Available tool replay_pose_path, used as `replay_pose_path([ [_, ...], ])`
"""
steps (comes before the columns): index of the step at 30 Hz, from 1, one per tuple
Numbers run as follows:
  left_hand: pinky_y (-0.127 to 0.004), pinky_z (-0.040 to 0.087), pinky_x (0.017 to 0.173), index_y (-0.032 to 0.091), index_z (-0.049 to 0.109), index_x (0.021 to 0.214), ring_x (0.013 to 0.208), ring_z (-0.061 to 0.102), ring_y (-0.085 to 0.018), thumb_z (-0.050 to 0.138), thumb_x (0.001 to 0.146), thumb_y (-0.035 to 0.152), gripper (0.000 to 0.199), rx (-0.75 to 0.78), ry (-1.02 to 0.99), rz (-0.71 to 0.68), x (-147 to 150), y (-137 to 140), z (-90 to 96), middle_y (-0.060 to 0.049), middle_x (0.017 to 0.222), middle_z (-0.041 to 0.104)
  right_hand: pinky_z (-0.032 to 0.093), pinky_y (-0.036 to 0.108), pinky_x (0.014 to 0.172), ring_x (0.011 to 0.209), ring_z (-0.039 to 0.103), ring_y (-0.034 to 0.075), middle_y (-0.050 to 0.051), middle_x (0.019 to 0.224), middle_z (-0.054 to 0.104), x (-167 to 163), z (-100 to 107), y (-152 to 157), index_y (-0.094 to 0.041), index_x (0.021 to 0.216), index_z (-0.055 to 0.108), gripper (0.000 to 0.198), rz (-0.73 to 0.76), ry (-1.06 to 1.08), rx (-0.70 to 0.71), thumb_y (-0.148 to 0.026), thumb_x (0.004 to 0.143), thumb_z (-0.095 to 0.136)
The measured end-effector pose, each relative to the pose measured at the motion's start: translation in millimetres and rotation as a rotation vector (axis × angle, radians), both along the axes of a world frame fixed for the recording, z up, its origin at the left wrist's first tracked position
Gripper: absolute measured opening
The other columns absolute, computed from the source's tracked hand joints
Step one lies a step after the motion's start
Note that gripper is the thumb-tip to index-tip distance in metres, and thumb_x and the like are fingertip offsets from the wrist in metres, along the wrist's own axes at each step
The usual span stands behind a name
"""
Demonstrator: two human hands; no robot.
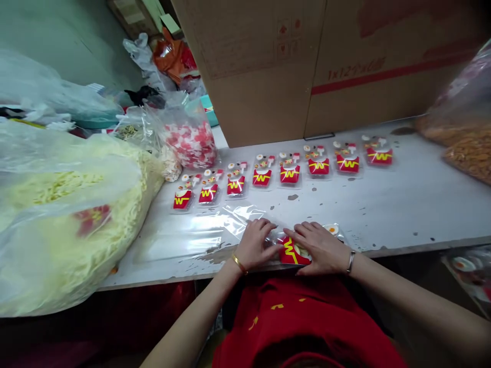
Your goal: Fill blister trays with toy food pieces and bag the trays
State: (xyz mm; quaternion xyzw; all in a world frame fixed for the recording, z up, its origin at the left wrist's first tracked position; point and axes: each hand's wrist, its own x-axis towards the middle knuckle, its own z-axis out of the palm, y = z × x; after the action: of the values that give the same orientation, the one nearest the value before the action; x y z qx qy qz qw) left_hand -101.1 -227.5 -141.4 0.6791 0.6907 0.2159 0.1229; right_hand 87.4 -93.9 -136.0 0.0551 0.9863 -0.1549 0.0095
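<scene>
Near the table's front edge lies a clear plastic packet with a red fries box (288,251) inside, marked with a yellow zigzag letter. A small fried-egg piece (332,229) shows at its right end. My left hand (256,244) is at the packet's left end, fingers curled on the clear plastic and thumb reaching to the red box. My right hand (321,248) lies over the packet's right part, fingers across the top and thumb at the near edge, covering much of it. Loose clear plastic (233,222) spreads left of my left hand.
Behind my hands stands a row of several similar red packets (289,175). A big bag of pale yellow pieces (126,204) fills the left, beside a bag of pink and white pieces (192,145). A large cardboard box (261,76) stands behind; a bag of orange-brown pieces (470,158) is at right.
</scene>
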Motion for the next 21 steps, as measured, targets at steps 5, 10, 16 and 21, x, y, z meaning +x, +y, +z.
replay_pose_path([
  [5,-0.043,0.04,0.093,0.02,0.044,0.126,0.109,0.05,-0.027,0.054,0.073,0.015,0.054,0.015,0.074,0.128,27,-4,-8.3,-0.012,0.124,0.053,0.037,0.046,0.086,0.1,0.046,0.033,0.016,0.114,0.053,-7,-3,-7,-0.014,0.141,0.034,0.098,-0.025,0.015,0.004,-0.057,0.06,0.07],
  [10,-0.042,0.039,0.082,0.019,0.054,0.105,0.098,0.053,-0.027,0.051,0.077,0.015,0.029,0.024,0.224,0.338,22,-15,-9.0,-0.011,0.104,0.061,0.037,0.045,0.086,0.101,0.046,0.032,0.015,0.112,0.053,-7,-5,-10,-0.015,0.141,0.034,0.095,-0.062,0.019,0.005,-0.058,0.064,0.067],
  [16,-0.039,0.032,0.072,0.019,0.05,0.065,0.073,0.052,-0.021,0.046,0.087,0.023,0.022,-0.086,0.24,0.362,20,-37,-16.4,-0.005,0.068,0.059,0.038,0.044,0.077,0.097,0.048,0.034,0.016,0.109,0.054,-13,-2,-13,-0.018,0.145,0.028,0.092,-0.207,-0.048,0.086,-0.065,0.071,0.056],
  [21,-0.039,0.031,0.073,0.018,0.052,0.066,0.074,0.053,-0.02,0.05,0.082,0.017,0.017,-0.046,0.168,0.357,45,-30,-18.4,-0.005,0.07,0.061,0.038,0.043,0.073,0.098,0.048,0.036,0.018,0.109,0.054,-24,-2,-17,-0.019,0.145,0.028,0.088,-0.298,-0.098,0.121,-0.067,0.075,0.05],
])
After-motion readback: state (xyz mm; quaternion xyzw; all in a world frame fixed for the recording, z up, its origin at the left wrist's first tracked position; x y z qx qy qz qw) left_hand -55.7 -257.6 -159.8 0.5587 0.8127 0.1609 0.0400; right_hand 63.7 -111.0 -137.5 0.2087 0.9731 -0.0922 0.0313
